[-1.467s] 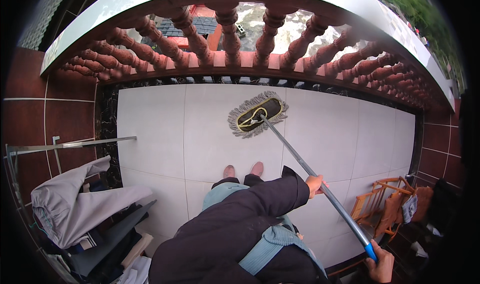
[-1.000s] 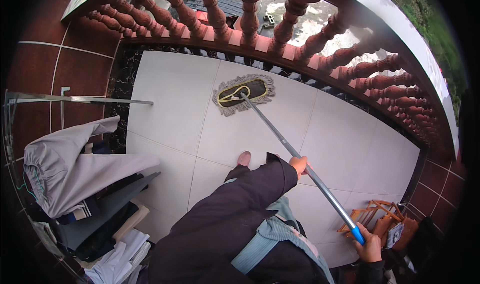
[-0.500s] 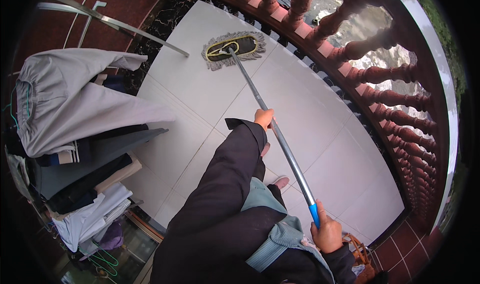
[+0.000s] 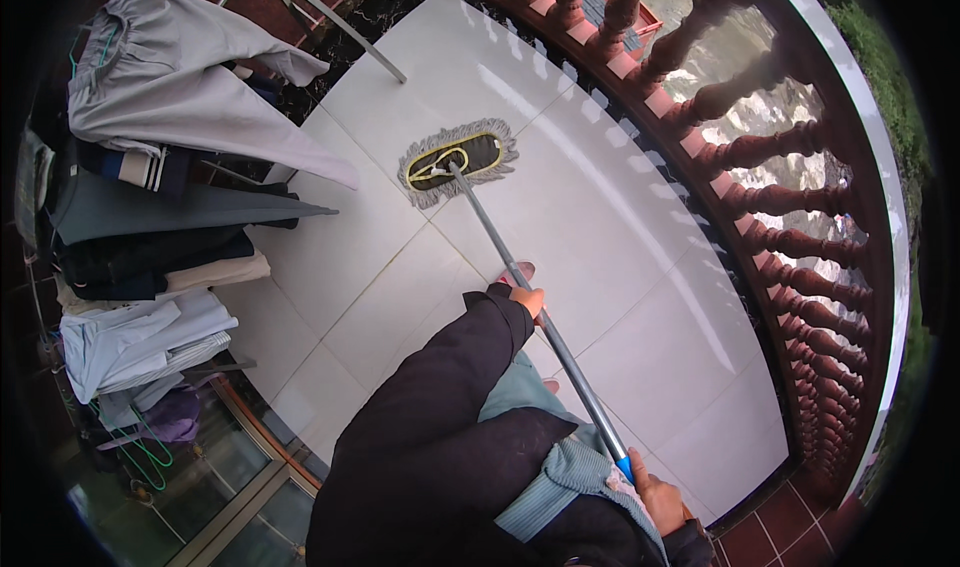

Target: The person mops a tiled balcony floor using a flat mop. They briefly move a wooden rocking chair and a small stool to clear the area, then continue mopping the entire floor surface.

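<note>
A flat mop [image 4: 484, 153] with a grey fringed head and dark, yellow-edged top lies on the pale floor tiles [image 4: 370, 227]. Its long metal pole runs from the head down toward my body at the lower right. Partway along the pole, my left hand [image 4: 527, 301] is closed around it. My right hand [image 4: 657, 495] grips the upper end, by the blue section of the handle [image 4: 625, 468]. Both arms wear dark sleeves. My shoes [image 4: 520, 270] show partly beside the pole, under my left hand.
Trousers, shirts and other garments [image 4: 180, 77] hang on a rack at the left, its metal leg [image 4: 385, 62] standing on the tiles. A reddish-brown baluster railing [image 4: 790, 199] curves along the right. A glass door [image 4: 210, 467] is at the lower left.
The mop head has come nearer to me, and both hands have moved lower in the picture with the pole. My view has shifted too; both hands keep their hold.
</note>
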Demonstrator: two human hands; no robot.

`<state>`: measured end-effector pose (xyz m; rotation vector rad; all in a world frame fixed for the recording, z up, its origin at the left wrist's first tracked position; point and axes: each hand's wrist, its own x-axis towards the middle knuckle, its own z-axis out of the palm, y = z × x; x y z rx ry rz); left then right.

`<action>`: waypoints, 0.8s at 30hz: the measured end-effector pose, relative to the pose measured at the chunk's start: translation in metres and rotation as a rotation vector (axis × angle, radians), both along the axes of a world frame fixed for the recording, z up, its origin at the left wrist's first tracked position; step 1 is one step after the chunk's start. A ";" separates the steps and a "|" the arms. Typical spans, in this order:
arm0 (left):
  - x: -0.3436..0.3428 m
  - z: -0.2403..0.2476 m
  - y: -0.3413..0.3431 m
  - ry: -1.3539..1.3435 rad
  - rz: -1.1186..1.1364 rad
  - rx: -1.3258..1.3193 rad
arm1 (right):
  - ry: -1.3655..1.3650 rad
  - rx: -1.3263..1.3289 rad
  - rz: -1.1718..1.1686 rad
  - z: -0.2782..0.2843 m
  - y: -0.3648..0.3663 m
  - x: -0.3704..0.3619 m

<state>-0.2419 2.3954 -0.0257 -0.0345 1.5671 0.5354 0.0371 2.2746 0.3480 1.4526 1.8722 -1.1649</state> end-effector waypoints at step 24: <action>0.258 0.042 -0.238 -0.306 0.315 -0.494 | -0.313 0.591 0.008 0.028 -0.124 0.328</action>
